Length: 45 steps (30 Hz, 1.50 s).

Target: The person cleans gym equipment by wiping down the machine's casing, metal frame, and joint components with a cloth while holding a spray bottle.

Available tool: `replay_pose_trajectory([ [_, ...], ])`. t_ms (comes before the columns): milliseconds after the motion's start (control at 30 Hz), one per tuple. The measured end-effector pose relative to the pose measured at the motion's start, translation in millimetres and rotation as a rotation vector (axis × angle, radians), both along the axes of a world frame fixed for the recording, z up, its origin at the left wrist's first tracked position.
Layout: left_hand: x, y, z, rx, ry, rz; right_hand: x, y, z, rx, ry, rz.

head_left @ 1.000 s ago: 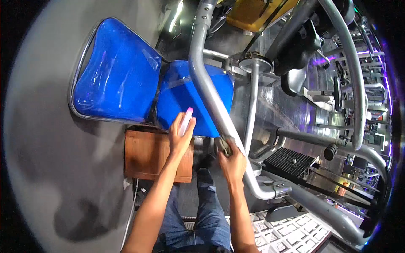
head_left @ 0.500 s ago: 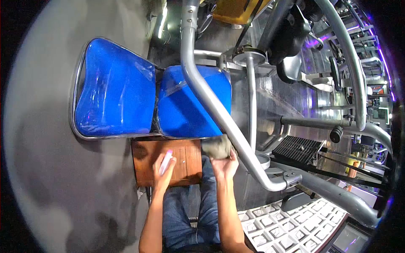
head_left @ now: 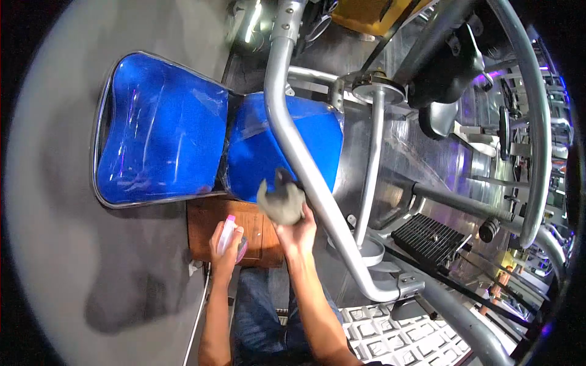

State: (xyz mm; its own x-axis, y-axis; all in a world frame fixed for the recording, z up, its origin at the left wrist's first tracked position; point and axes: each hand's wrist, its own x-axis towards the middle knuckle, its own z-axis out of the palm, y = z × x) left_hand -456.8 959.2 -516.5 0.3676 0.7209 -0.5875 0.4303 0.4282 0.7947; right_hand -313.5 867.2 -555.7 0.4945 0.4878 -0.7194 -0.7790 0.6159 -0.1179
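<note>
The left hand (head_left: 224, 249) has its grip closed around a small pale translucent bottle with a pink top (head_left: 227, 230), whose nozzle end points to about twelve o'clock. The right hand (head_left: 298, 236), palm turned partly up, has its fingers curled at the base of a crumpled grey-green cloth (head_left: 281, 205) (blurred, so how tightly they hold it is hard to judge).

Over the last second the cloth has come away from the thick silver metal tube (head_left: 306, 171), which now stands just beside it at two o'clock. The bottle has drawn back from the blue seat toward six o'clock. I take this as a pause in the work on the tube, the cloth being shifted or refolded.

The bottle is the one clear container: a purplish-pink tint shows low on its body, though whether that is liquid or coloured plastic I cannot tell. Beyond the hands, the brown wooden stand (head_left: 261, 247) lies below the left hand. The plastic-wrapped blue seat (head_left: 253, 152) is at eleven o'clock from the cloth, overlapped by it in view, contact unclear; the matching blue backrest (head_left: 162, 131) is at ten.
</note>
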Motion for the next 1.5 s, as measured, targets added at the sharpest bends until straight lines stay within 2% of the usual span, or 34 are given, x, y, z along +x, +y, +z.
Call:
replay_pose_trajectory([
  [100,0.5,-17.1,-10.8,-0.009,0.099,0.141,-16.9,-53.3,11.8,-0.100,0.132,0.049],
  [133,0.4,-20.0,-11.6,-0.009,0.110,0.147,-20.2,-63.1,17.6,-0.211,0.227,0.045],
  [167,0.6,-21.6,-11.2,0.008,0.072,0.141,-24.0,-71.2,24.1,-0.220,0.213,0.067],
  [233,6.3,-17.8,-1.5,0.035,0.011,0.065,-28.6,-85.5,23.7,-0.200,0.206,0.103],
  [333,18.3,-16.7,12.6,-0.020,0.011,0.103,-27.0,-81.8,2.0,-0.083,0.184,0.078],
  [433,13.5,-19.6,1.4,-0.014,-0.002,0.098,-9.8,-31.0,-8.0,0.002,0.149,-0.008],
  [533,12.4,-22.1,6.1,-0.009,0.034,0.104,9.6,30.9,-0.8,0.016,0.104,0.081],
  [567,12.2,-24.7,4.8,-0.007,0.037,0.102,10.0,45.8,-20.8,0.089,0.119,0.050],
  [633,10.5,-32.1,2.3,0.003,0.060,0.272,21.0,69.6,-6.4,0.144,0.131,0.130],
  [733,13.1,-29.9,4.7,0.073,0.076,0.274,26.2,67.8,12.1,0.172,0.097,0.197],
  [800,13.0,-28.2,2.2,0.081,0.061,0.288,34.6,40.8,55.9,-0.177,0.031,0.541],
  [867,15.4,-24.0,2.8,0.088,0.045,0.304,36.6,4.6,85.0,-0.424,-0.339,0.635],
  [933,20.7,-16.8,9.1,-0.011,0.058,0.257,42.1,-52.5,96.8,-0.808,-0.790,0.979],
  [1000,26.7,-13.6,9.4,-0.002,0.074,0.233,59.0,-88.0,116.9,-0.934,-1.199,0.964],
  [1100,33.8,-10.4,7.0,0.002,0.061,0.186,88.2,-115.3,141.4,-1.199,-1.472,1.297],
  [1133,36.2,-9.3,6.0,0.000,0.034,0.167,94.7,-121.1,133.7,-1.230,-1.570,1.319],
  [1233,45.4,-7.7,5.8,0.013,0.031,0.144,110.7,-108.7,114.6,-1.254,-1.665,1.397],
  [1333,50.2,-6.3,5.8,0.013,0.039,0.116,124.2,-73.0,95.0,-1.120,-1.790,1.297],
  [1500,60.9,-6.4,6.2,-0.004,0.039,0.108,148.0,-2.9,75.4,-1.150,-1.688,1.115],
])
